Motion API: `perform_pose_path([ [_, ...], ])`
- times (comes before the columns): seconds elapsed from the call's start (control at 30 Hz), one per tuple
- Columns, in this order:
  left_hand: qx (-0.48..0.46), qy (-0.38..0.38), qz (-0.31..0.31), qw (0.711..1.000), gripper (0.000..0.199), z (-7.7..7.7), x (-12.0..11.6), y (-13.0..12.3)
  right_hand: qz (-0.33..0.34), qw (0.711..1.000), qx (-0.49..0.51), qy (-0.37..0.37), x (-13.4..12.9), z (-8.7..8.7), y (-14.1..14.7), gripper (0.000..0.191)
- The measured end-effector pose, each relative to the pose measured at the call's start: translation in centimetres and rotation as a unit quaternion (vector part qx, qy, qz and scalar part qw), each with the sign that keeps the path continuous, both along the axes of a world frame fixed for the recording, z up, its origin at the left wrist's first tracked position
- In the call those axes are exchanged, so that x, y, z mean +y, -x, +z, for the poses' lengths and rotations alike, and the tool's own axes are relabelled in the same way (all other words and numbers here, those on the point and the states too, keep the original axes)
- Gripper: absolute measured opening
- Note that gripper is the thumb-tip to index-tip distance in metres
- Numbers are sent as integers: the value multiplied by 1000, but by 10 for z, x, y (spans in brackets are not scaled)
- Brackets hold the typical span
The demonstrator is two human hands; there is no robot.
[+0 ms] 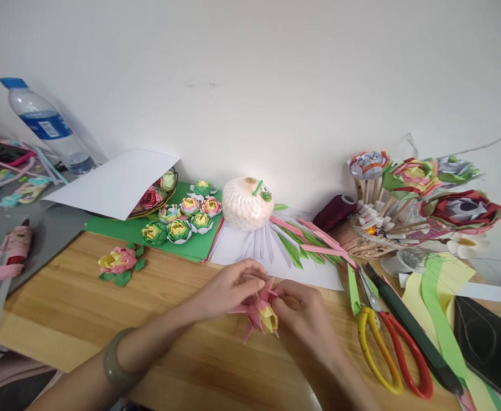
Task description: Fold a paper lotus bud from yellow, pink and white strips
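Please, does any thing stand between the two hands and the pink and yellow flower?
Nothing visible stands between them: the left hand and the right hand are right at the flower. The scissors lie off to the right.

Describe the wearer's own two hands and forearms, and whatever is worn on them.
The left hand has a thin, gold-looking ring on one finger; a smooth, rounded, grey-green bangle circles that forearm. The right hand shows no jewellery. No sleeves show on either forearm.
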State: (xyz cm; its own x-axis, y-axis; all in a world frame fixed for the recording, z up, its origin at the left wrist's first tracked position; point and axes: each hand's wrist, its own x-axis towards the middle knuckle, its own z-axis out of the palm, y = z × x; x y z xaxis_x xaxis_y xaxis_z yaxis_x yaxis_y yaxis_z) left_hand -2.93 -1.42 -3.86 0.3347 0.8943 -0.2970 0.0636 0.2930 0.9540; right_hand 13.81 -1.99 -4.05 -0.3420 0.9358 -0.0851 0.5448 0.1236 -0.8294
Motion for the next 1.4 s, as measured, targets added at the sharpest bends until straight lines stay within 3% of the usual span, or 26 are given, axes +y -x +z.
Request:
perform_pose_path([
  [0.13,-35,63,16,997,21,-4,6,2,13,1000,-2,-23,-2,2,-1,15],
  [0.3,1,14,0,1000,12,2,4,3,42,991,8,-127,-1,2,-2,14],
  [0.47,64,-165,48,983,4,8,-5,0,-30,962,8,-272,0,3,-6,13],
  [0.57,86,-333,95,934,9,5,-8,0,-114,939,15,-324,-4,7,-6,9],
  [0.63,97,-430,121,889,13,2,-9,0,-110,955,20,-275,-7,10,-4,8],
  [0.73,120,-496,104,854,17,0,-11,-1,-58,985,35,-160,-8,12,0,15],
  [0.9,122,-508,96,847,17,-2,-14,-3,-45,991,54,-116,-5,11,2,28],
  [1.13,81,-429,141,888,12,-3,-12,-4,-44,992,63,-105,-1,12,-2,26],
  [1.4,20,-370,186,910,9,-10,-10,-6,-58,990,84,-99,-2,8,0,25],
])
